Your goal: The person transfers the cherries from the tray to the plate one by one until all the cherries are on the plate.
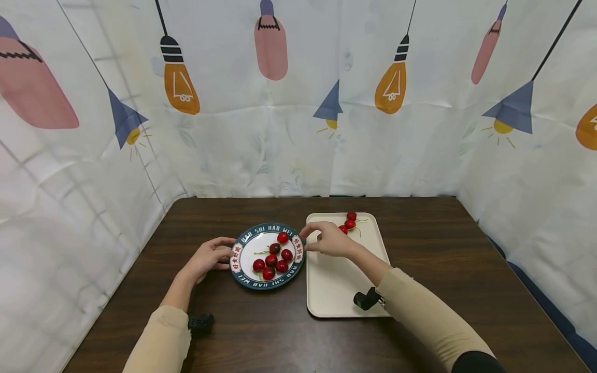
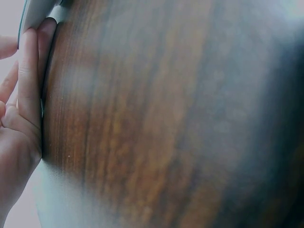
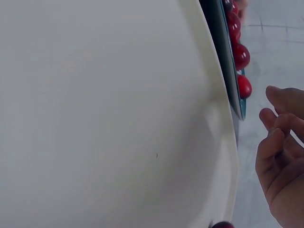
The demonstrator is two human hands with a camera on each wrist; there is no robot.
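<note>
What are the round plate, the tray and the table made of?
The plate could be glazed ceramic or melamine: smooth, white, with a printed blue-green rim. The tray looks like matte plastic: even cream colour, raised rim. The table seems wood or wood-look laminate: dark brown, streaky grain, slight shine.

1 plate (image 1: pixel 268 285) carries 7 cherries (image 1: pixel 271 260); 1 tray (image 1: pixel 336 292) shows 3. 2 hands (image 1: pixel 212 256) and 1 table (image 1: pixel 261 331) appear.

1. Head view: bright, diffuse light; soft shadow beside the plate (image 1: pixel 249 249).
2. Left wrist view: table (image 2: pixel 118 118) beside the plate blurred, hazed by pale glare.
3. Right wrist view: tray (image 3: pixel 118 95) near the plate greyish; curtain (image 3: pixel 273 47) behind the plate washed out.
</note>
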